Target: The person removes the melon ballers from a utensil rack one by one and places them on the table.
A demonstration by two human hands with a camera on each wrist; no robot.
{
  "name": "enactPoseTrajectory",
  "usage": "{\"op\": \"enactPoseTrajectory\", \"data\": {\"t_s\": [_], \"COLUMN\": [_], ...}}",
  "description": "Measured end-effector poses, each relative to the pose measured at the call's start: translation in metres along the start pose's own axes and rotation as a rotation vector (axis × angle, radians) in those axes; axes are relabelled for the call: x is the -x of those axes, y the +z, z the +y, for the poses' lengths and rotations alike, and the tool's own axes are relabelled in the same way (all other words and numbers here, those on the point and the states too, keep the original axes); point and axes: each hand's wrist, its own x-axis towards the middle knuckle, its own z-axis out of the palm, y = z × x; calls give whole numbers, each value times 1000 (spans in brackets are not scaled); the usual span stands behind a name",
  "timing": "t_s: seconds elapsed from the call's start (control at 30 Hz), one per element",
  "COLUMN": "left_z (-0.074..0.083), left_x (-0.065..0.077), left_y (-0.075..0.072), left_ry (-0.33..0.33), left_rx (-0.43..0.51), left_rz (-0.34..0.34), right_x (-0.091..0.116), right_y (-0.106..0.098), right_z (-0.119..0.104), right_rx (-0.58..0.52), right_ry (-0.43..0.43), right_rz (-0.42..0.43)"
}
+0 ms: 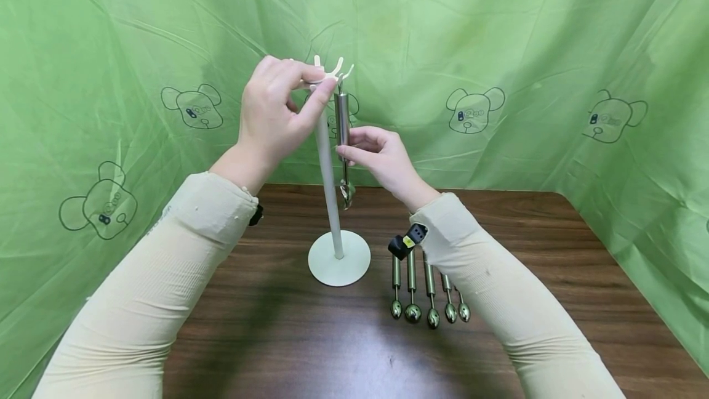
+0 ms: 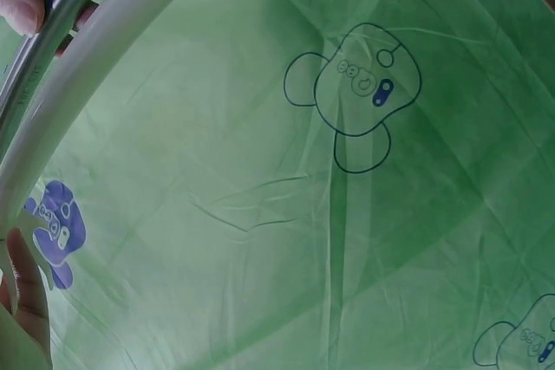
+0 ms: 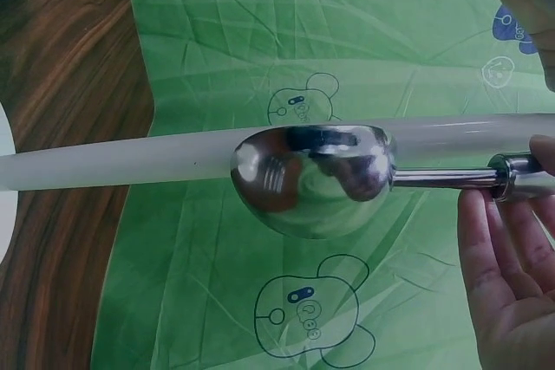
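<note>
A white stand (image 1: pixel 329 183) with a round base (image 1: pixel 318 266) and a crown of upturned hooks (image 1: pixel 334 71) stands upright on the table. At its top, my left hand (image 1: pixel 277 100) pinches the crown between thumb and fingers. My right hand (image 1: pixel 382 156) holds a shiny metal scoop (image 1: pixel 342 116) by the lower part of its thick handle. The scoop hangs bowl down beside the pole, its top loop right at one hook. In the right wrist view, the rounded bowl (image 3: pixel 312 201) overlaps the pole. The left wrist view catches the scoop's handle (image 2: pixel 39 58) alongside the pole.
Several similar metal scoops (image 1: pixel 412 282) lie in a row on the dark wooden table (image 1: pixel 266 337), right of the base and partly hidden by the right forearm. Green sheeting (image 1: pixel 415 29) with bear-face drawings surrounds the table at the back and sides.
</note>
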Motion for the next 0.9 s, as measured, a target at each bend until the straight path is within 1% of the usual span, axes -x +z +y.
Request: {"op": "enactPoseTrajectory", "data": {"t_s": [0.37,0.63,0.9], "left_z": [0,0,0], "left_x": [1,1,2], "left_y": [0,-1,-1], "left_ry": [-8,-2,-10], "left_rx": [1,3,2], "left_rz": [-4,-6,-6], "right_x": [2,0,-3], "right_y": [-5,-8,-13], "right_z": [-2,-7,-12], "right_rx": [32,29,60], "right_ry": [18,8,11], "right_rz": [15,24,22]}}
